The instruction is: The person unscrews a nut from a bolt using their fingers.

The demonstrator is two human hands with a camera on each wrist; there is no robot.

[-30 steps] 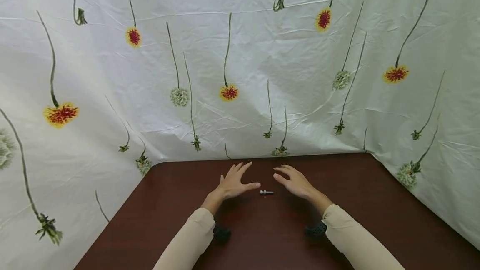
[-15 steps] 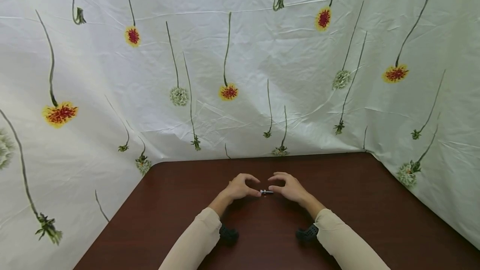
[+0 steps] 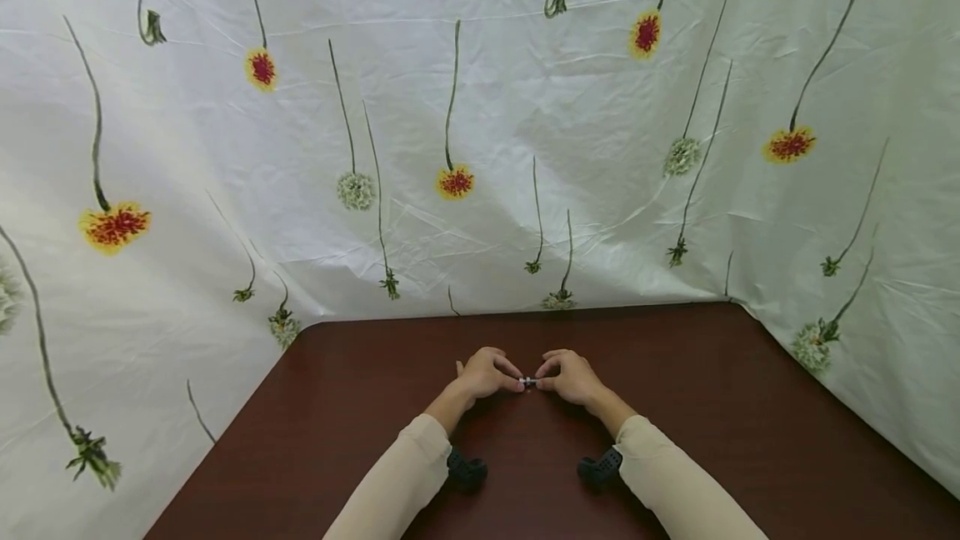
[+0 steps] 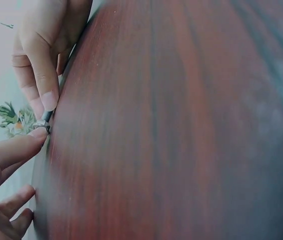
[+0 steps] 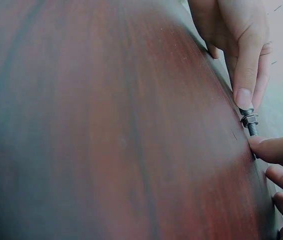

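Observation:
A small metal bolt (image 3: 529,382) lies crosswise between my two hands, at or just above the tabletop; which one I cannot tell. My left hand (image 3: 482,374) pinches its left end, the head end, between thumb and fingers. The threaded right end is pinched by my right hand (image 3: 574,378) in the same way. A nut (image 5: 250,120) sits on the shank between the two thumbs in the right wrist view. Threads of the bolt (image 4: 46,116) show beside the right thumb in the left wrist view. Fingertips hide both ends.
The dark reddish-brown table (image 3: 360,407) extends around both hands. A white cloth (image 3: 495,107) printed with flowers hangs behind it and along both sides. A dark strapped device (image 3: 467,470) sits below the left wrist, and a similar device (image 3: 600,468) below the right.
Both hands came down and inward from spread fingers on either side of the bolt. Thumbs and fingers have closed onto its two ends. The head view has shifted very slightly.

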